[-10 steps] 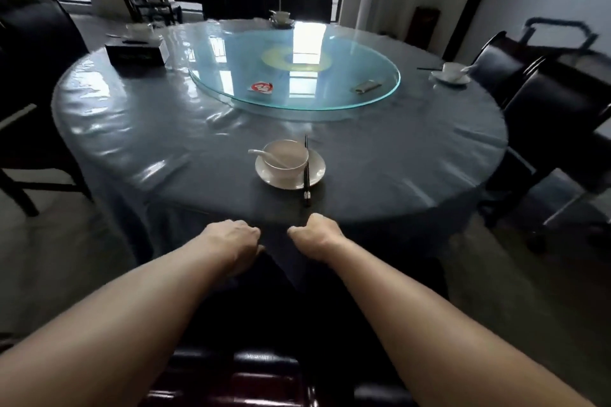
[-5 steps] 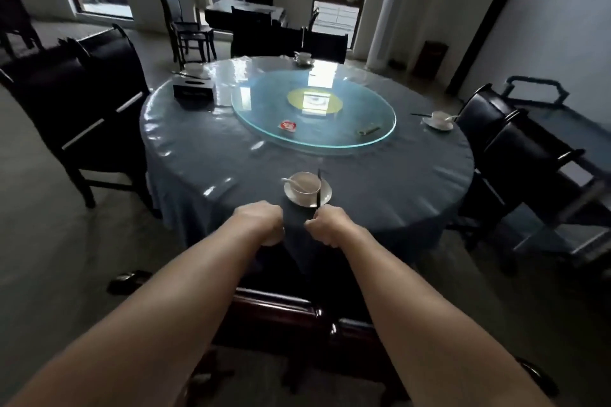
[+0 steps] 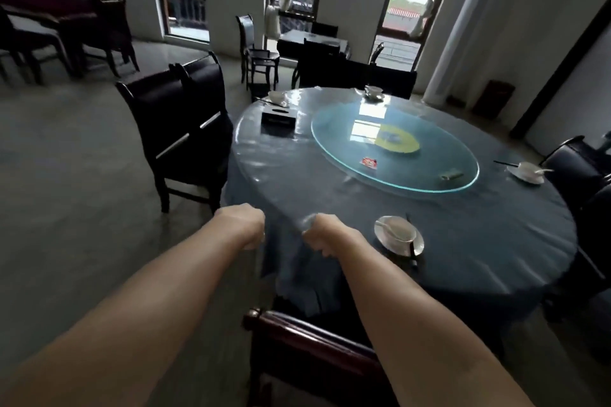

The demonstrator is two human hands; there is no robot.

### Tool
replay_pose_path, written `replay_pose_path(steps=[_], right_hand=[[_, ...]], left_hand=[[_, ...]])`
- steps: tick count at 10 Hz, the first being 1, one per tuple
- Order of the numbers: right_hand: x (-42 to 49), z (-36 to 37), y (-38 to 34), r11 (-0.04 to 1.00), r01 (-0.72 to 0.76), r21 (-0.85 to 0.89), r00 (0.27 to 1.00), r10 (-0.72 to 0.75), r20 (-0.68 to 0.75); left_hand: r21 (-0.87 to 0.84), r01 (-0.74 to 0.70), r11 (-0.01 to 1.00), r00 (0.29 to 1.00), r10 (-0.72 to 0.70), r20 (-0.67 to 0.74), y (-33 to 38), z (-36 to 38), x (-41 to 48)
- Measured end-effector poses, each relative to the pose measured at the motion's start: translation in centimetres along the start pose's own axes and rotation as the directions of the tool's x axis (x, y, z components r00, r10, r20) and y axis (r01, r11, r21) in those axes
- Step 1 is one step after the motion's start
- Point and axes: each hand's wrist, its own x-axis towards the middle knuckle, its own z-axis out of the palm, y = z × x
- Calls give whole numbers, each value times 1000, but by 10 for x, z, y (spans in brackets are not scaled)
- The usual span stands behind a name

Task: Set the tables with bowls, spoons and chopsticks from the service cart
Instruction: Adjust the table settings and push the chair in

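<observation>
— What are your hands doing?

— My left hand (image 3: 243,223) and my right hand (image 3: 325,235) are both clenched, knuckles up. They are side by side but apart, out by the near rim of the round table (image 3: 330,182). Nothing shows in either fist.

— And the place setting?

— Just to the right of my right hand. A white bowl (image 3: 396,229) stands on its saucer (image 3: 419,243) close to the table's edge, and the spoon (image 3: 385,226) rests in it. The chopsticks (image 3: 411,246) lie across the saucer beside the bowl, their near ends poking past the saucer toward the edge (dark ones, easy to miss).

— Any others laid?

— A second bowl (image 3: 527,169) sits at the right edge and a third bowl (image 3: 373,91) at the far side. A fourth bowl (image 3: 277,96) is just beyond the black tissue box (image 3: 278,118). The glass turntable (image 3: 393,155) sits in the middle. A dark wooden chair (image 3: 297,337) stands below my forearms.
</observation>
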Motion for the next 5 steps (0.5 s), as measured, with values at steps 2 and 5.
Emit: replay_pose_path(steps=[2, 5], right_hand=[[77, 39, -158, 992, 122, 17, 991, -123, 61], [214, 40, -327, 982, 170, 83, 976, -180, 123]], left_hand=[[-17, 216, 976, 976, -215, 25, -178, -1, 17], [14, 223, 975, 972, -223, 80, -329, -3, 124]])
